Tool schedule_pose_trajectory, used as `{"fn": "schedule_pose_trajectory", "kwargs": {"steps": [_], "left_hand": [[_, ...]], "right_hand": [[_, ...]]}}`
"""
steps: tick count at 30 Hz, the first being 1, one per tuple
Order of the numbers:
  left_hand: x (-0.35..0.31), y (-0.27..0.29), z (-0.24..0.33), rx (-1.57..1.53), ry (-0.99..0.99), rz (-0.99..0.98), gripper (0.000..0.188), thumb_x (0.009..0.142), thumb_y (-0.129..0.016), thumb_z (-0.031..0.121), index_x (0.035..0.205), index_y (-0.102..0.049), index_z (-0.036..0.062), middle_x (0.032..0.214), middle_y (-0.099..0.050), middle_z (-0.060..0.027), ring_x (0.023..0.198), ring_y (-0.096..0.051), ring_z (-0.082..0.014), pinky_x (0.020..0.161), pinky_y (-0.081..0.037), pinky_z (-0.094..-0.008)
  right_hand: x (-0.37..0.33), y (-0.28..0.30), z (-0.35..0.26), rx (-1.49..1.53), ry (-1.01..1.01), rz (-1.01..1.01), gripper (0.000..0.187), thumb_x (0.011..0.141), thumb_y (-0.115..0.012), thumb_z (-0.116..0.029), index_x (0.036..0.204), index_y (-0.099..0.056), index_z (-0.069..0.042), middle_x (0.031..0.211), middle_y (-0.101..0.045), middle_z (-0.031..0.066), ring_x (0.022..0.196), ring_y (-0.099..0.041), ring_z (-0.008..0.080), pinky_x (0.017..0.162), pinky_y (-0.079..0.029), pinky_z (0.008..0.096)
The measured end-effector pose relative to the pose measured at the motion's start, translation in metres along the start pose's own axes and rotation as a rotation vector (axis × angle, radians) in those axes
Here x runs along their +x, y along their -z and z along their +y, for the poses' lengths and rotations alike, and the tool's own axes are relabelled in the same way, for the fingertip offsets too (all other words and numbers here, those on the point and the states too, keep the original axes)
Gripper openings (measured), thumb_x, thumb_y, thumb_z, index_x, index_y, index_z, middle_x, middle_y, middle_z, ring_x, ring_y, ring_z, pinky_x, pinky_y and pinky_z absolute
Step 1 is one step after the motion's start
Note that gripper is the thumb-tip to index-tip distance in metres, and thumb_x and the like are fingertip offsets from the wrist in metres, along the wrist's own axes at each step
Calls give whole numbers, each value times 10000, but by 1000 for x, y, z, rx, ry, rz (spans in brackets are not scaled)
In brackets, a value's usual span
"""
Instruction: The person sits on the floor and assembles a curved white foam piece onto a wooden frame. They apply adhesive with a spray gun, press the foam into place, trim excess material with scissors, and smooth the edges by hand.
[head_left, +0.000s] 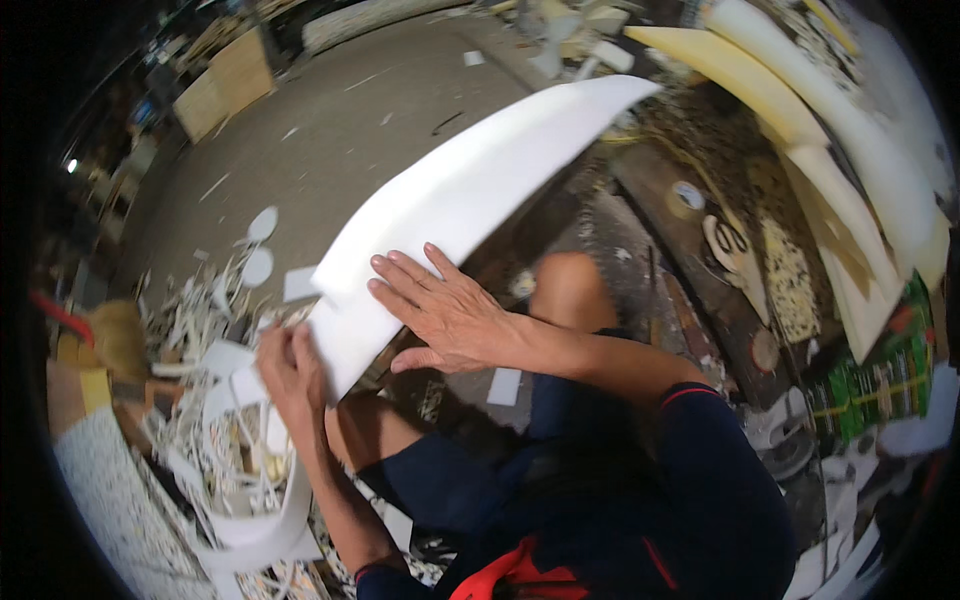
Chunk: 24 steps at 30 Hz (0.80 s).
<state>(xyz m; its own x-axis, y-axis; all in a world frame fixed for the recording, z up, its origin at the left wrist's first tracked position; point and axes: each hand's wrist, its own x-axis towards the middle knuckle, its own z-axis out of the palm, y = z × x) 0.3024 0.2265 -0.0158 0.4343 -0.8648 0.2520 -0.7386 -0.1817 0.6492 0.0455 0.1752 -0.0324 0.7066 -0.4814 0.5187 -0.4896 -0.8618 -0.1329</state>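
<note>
A long white foam piece (480, 190) with a curved outer edge and a pointed far end stretches diagonally in front of me, from near my left knee to the upper right. My right hand (445, 315) lies flat on its near part, fingers spread and thumb apart. At the near end, my left hand (292, 372) grips the foam by its edge, just below a small notch. Part of the left fingers is blurred, and the underside of the foam is hidden.
White foam offcuts (215, 470) pile up on my left. On the right lie scissors (728, 240) with pale handles, a tape roll (688, 195), a green packet (870, 390) and large yellowish foam pieces (745, 80). A wooden board (228, 82) stands at the back left.
</note>
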Motion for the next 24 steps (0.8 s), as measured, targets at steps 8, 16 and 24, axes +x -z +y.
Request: {"fn": "schedule_pose_trajectory", "kwargs": {"steps": [8, 16, 24], "left_hand": [[-41, -61, 98, 558, -587, -156, 975, 863, -739, 438, 1552, -265, -64, 1644, -230, -250, 1530, -192, -435, 1227, -153, -600], [-26, -63, 90, 360, -621, -172, 1074, 755, -855, 341, 1519, -258, -120, 1591, -273, -320, 1509, -241, -448, 1230, -195, -571], [-3, -128, 121, 599, -602, 92, 799, 875, -662, 243, 1531, -328, -68, 1600, -274, -319, 1477, -273, -512, 1206, -232, -594]], "right_hand": [[-30, 23, 122, -225, -282, 30, 838, 984, -475, -607, 1537, -360, 12, 1618, -316, 221, 1513, -261, 401, 1223, -179, 584], [-77, 45, 395, -302, -712, -148, 493, 1062, -416, -261, 1522, -450, -91, 1620, -319, 215, 1508, -256, 412, 1248, -195, 487], [-102, -6, 415, 502, -1323, 844, 864, 985, -320, -733, 1461, -486, -32, 1310, -609, 257, 1201, -567, 435, 990, -438, 567]]}}
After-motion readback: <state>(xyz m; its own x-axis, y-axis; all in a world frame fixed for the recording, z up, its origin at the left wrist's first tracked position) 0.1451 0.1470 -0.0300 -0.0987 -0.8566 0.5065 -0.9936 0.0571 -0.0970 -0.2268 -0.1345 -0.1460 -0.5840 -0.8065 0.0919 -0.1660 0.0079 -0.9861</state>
